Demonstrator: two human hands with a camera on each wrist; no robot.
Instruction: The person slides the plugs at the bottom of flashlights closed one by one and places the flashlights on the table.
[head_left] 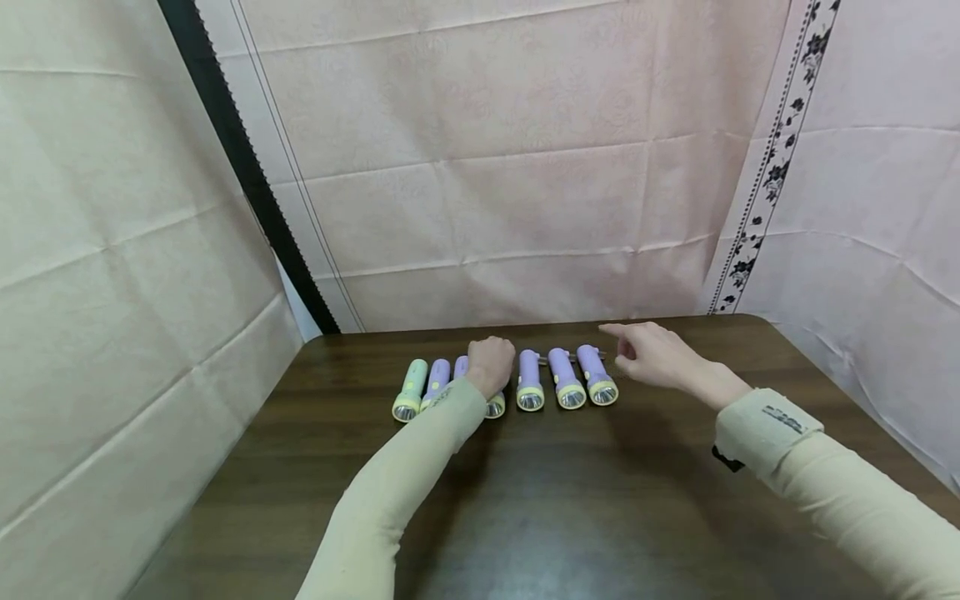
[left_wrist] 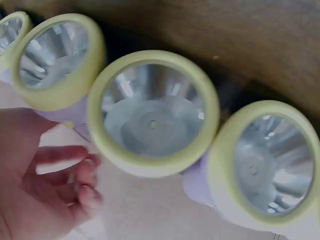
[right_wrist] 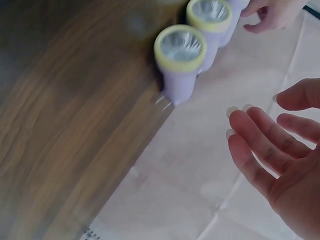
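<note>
A row of small flashlights lies on the table, lenses facing the person. The leftmost is a green flashlight point(head_left: 410, 385); the others are purple with pale yellow rims. My left hand point(head_left: 492, 364) is above the row's middle and partly covers a purple flashlight point(head_left: 495, 407). In the left wrist view, its loosely curled fingers point(left_wrist: 85, 172) show nothing between them, beside the flashlight bodies. One digit goes partly behind a flashlight point(left_wrist: 62, 60). Beyond the rightmost purple flashlight point(head_left: 597, 375), my right hand point(head_left: 655, 353) hovers with relaxed fingers point(right_wrist: 260, 142), holding nothing.
The dark wooden table point(head_left: 525, 500) extends in front of the row. A pale cloth point(head_left: 487, 167) hangs behind its far edge and along both sides. Thin strap-like pieces point(head_left: 572, 358) lie by the right-hand flashlights.
</note>
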